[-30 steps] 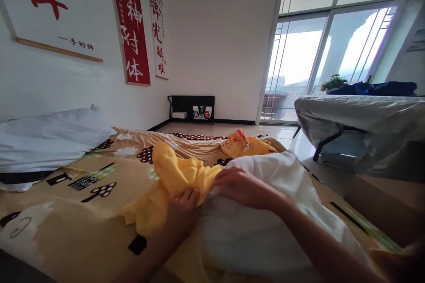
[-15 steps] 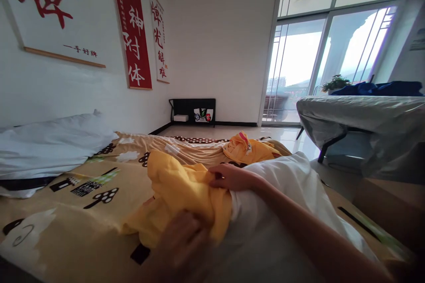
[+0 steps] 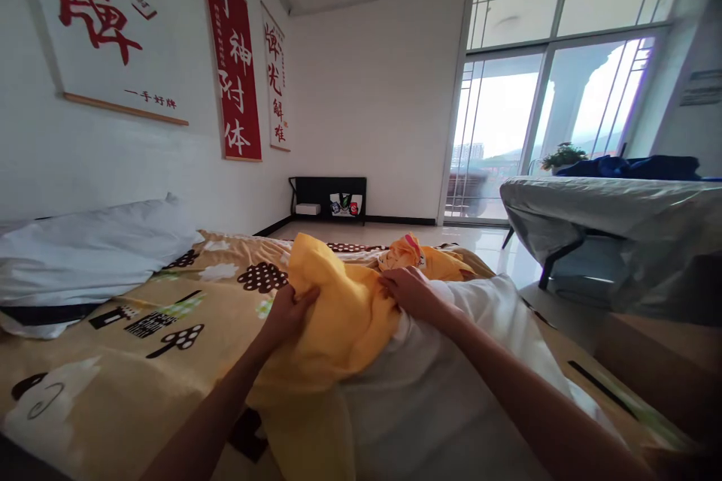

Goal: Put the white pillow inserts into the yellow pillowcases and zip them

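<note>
While both hands work the yellow cloth (image 3: 344,316), the left hand (image 3: 290,316) pinches its left edge, thumb on top, fingers folded; the right hand (image 3: 411,293) grips the right part, fingers curled, next to the near pillow (image 3: 440,398). Cloth is mid-bed, over the left end of that pillow; can't tell whether the pillow is inside or just under.

Writing: red scroll (image 3: 231,75) reads 财神附体 in white, side column too small. Narrow scroll (image 3: 277,83) reads 牌光解难, red on white. Big scroll (image 3: 113,22) has large red brush characters, 牌 clear, top ones cut off by the frame; small line below reads 一手好牌. Bag (image 3: 346,204) at the black stand (image 3: 316,189) carries coloured prints, illegible.

Materials: yellow cloth is soft, matte, bunched into folds. Near pillow is white, plump, creased. Sheet (image 3: 141,383) is beige, printed with brown dotted trees, white clouds, a sheep with a spiral. Left pillow (image 3: 101,240) is white and wrinkled. Second cloth (image 3: 445,263), yellow-orange with a pink bit, lies crumpled behind the right hand. Table (image 3: 564,203) at right wears a shiny plastic cover, with a leafy plant (image 3: 564,154) and blue fabric (image 3: 637,167) on top. Glass door (image 3: 502,113) behind has thin dark bars.
</note>
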A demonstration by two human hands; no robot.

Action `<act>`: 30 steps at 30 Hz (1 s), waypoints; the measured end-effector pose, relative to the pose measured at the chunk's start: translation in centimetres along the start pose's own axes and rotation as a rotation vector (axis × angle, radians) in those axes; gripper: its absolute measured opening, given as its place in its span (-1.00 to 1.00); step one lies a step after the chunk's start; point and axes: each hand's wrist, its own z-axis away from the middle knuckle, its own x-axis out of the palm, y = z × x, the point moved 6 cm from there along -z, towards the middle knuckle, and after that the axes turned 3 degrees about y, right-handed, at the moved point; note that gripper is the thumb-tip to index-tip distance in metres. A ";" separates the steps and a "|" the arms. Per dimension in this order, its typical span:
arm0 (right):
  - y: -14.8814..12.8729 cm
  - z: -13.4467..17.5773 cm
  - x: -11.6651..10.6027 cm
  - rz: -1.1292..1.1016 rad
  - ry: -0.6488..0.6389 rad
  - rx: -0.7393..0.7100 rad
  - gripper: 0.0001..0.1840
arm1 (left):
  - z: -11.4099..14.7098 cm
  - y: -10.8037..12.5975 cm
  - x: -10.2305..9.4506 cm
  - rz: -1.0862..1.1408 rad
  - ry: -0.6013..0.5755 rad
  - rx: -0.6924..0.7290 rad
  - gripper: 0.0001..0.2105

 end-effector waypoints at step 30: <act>-0.2 0.5 -5.0 -0.179 -0.190 -0.238 -0.49 | 1.6 9.1 -6.1 0.105 0.594 0.051 -0.61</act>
